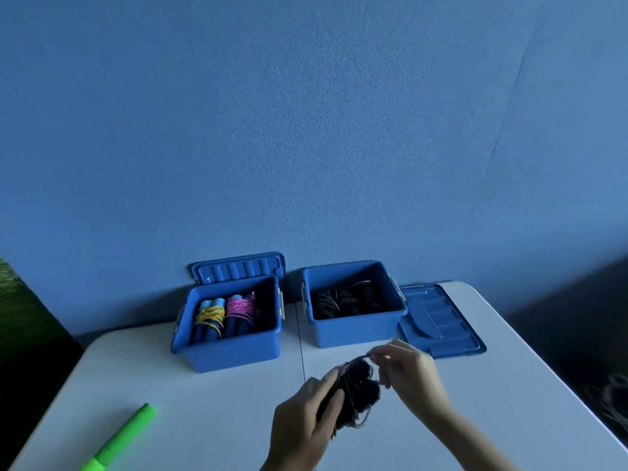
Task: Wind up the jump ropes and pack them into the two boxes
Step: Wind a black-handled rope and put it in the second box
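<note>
White table (204, 419); hands (356, 396) gripping seemingly unlabelled black rope (360, 389).

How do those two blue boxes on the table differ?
The left box holds blue-handled ropes wound in yellow and pink cord; the right box holds dark ropes. The left box's lid leans up behind it; the right box's lid lies flat beside it. Both are open blue plastic.

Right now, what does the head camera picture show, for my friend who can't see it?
Two hands wind a black jump rope above a white table: the left hand grips the bundle, the right hand pinches the cord. Behind stand two open blue boxes, the left box holding colourful wound ropes, the right box black ones.
</note>
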A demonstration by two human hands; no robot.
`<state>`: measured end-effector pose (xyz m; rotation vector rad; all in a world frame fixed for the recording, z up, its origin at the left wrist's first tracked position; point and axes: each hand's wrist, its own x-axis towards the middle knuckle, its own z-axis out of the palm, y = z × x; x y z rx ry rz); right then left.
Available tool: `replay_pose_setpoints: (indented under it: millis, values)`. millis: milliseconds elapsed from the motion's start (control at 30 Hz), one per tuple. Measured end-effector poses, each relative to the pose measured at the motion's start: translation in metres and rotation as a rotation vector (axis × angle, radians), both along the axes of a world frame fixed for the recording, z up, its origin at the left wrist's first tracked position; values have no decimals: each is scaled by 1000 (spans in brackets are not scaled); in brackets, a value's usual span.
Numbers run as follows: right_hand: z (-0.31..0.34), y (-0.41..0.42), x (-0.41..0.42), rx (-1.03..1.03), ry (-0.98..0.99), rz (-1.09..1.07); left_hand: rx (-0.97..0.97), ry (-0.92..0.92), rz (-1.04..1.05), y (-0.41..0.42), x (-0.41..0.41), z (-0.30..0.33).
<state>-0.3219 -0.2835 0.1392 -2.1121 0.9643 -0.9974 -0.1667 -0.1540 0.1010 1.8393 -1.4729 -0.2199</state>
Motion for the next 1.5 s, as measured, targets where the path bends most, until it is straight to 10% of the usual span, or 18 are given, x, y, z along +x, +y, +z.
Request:
replay_pose_setpoints:
  millis: [333, 533, 700, 1033, 1500]
  values:
    - [9, -10, 2, 705, -44, 89, 0, -4, -77, 7, -5, 12]
    - [-5, 10, 10, 1165, -529, 129, 2, -51, 70, -7, -11, 10]
    - [-10, 24, 16, 1054, -703, 107, 16, 58, 195, -17, -19, 12]
    - [-11, 41, 39, 553, -165, -43, 26, 212, 209, -33, -25, 15]
    - [-22, 9, 49, 785, -532, -6, 7, 552, 247, -77, -44, 15]
